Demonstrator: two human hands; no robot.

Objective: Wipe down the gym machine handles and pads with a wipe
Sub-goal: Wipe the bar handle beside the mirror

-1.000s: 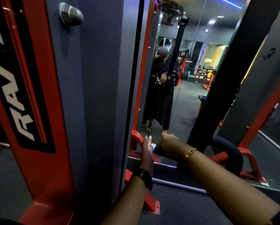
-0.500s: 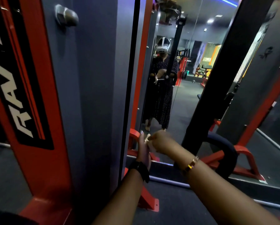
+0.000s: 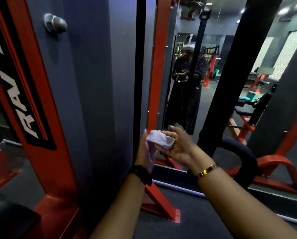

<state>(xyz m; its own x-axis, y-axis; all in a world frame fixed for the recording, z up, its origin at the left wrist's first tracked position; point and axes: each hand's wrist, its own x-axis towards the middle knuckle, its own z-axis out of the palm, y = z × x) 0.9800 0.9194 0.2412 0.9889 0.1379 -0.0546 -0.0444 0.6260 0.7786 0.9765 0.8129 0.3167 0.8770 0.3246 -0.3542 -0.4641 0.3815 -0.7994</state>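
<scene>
A crumpled white wipe (image 3: pixel 159 139) sits between my two hands, in front of the mirror. My right hand (image 3: pixel 177 147) is palm up, and its fingers and thumb curl round the wipe's right end. My left hand (image 3: pixel 144 152) stands edge-on with straight fingers pointing up. The wipe's other end hangs against its palm, and its thumb is hidden. A curved black padded bar (image 3: pixel 242 152) of the machine lies low, just right of my right wrist. Neither hand touches it.
A grey column (image 3: pixel 85 100) with a bolt (image 3: pixel 54 23) and a red upright (image 3: pixel 30 100) fill the left. A slanted black post (image 3: pixel 230 80) rises behind my right hand. The mirror (image 3: pixel 183 100) reflects a person, and red floor feet (image 3: pixel 161 207) stand below it.
My right hand has let go of the low black bar, risen to my left hand and taken hold of the wipe. Both hands have moved up and towards me.
</scene>
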